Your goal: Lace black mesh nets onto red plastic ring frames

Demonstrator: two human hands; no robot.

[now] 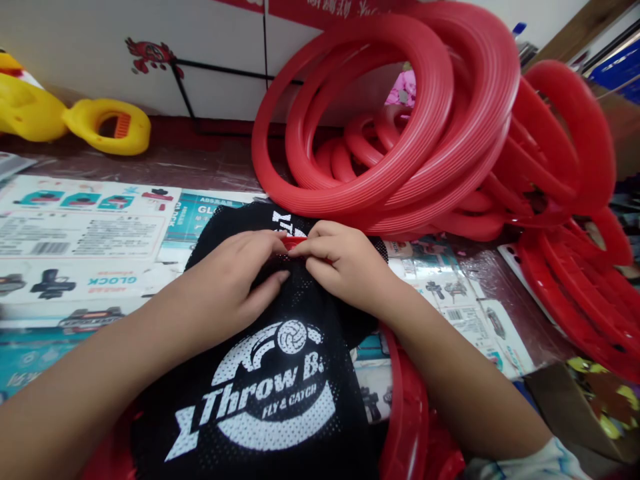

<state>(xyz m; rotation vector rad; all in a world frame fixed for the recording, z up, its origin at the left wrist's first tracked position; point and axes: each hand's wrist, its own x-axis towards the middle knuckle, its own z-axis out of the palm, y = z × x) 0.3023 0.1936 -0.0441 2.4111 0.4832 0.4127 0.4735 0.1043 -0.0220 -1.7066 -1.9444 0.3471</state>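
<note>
Black mesh fabric with a white "Throw Ba… Fly & Catch" print and a ball picture lies in front of me, partly over a red plastic ring. My left hand is closed on the mesh at its upper middle, fingertips bent over and thumb below. Right beside it my right hand pinches the same mesh, its fingertips nearly meeting the left ones. A narrow strip of red plastic shows between the fingertips. How much of the red part lies beneath the cloth is hidden.
A pile of red ribbed rings leans at the back, just beyond my hands. More red rings lie at right. Yellow plastic pieces sit at back left. Printed cardboard covers the table. An open box stands at lower right.
</note>
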